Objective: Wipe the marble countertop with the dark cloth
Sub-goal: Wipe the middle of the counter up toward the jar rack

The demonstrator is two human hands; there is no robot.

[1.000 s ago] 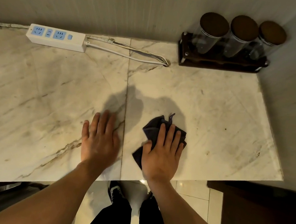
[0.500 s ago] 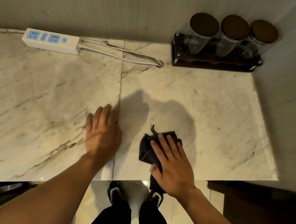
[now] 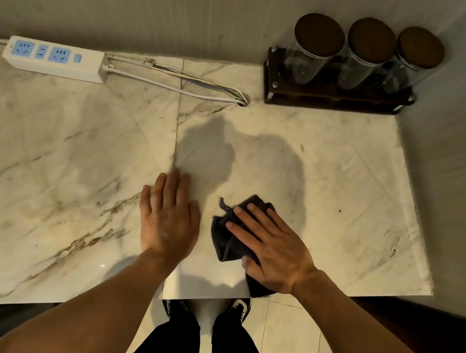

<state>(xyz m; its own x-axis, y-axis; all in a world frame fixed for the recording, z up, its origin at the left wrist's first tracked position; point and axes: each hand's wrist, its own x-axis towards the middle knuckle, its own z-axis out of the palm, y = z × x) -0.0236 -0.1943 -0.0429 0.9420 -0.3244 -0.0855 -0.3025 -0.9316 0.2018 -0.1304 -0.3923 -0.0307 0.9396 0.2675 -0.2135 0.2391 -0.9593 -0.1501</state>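
Note:
The white marble countertop [image 3: 344, 173] with brown veins fills most of the view. A crumpled dark cloth [image 3: 225, 239] lies near its front edge, right of the slab seam. My right hand [image 3: 270, 246] lies flat on the cloth, fingers spread and pointing up-left, pressing it onto the marble; one end of the cloth sticks out under the wrist at the counter's edge. My left hand [image 3: 170, 218] rests palm down on the bare marble just left of the cloth, holding nothing.
A white power strip [image 3: 54, 59] with blue sockets and its cables [image 3: 179, 83] lie along the back wall. A dark rack [image 3: 336, 99] with three lidded glass jars stands in the back right corner. A wall bounds the right side. Tiled floor and my shoes show below the front edge.
My right hand has turned counter-clockwise on the cloth, fingers swinging from straight ahead to up-left, dragging the cloth a little. My left hand has stayed flat in about the same place.

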